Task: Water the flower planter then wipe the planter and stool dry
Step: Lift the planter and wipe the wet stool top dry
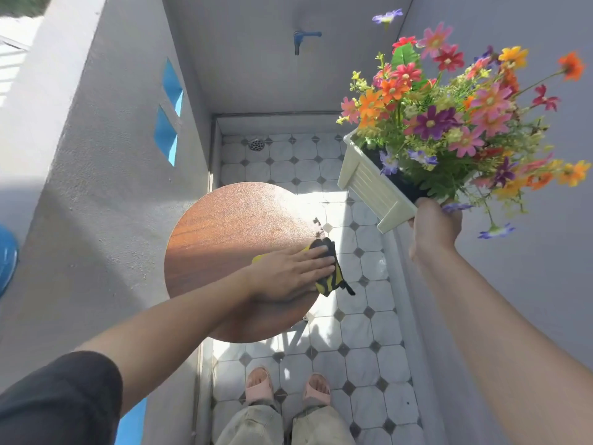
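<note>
The step in hand looks like drying the stool (224, 239), the round wooden-topped seat in the middle of the view. The left hand (288, 273) lies flat on a yellow-and-black cloth (330, 279), fingers straight and close together, pressing it onto the stool's right edge, where part of the cloth hangs past the rim. The right hand (436, 228) grips the near end of the cream planter (369, 184) from below and holds it in the air, up and to the right of the stool and clear of its top. The planter is tilted, with its bright flowers (449, 117) leaning away to the right. To do this well, I would sweep the cloth in overlapping passes from the right rim across to the far left. The palm should stay flat so the whole pad of cloth bears on the wood, and the loose corner is best gathered under the fingers so it does not drag. Whether any water lies on the top cannot be told in the glare, so the entire disc deserves a pass, rim included. The planter should stay to the right of the stool, over the tiled floor (362, 332), so any drips miss the wiped wood. It should also be levelled a little, since at this tilt soil could spill.
</note>
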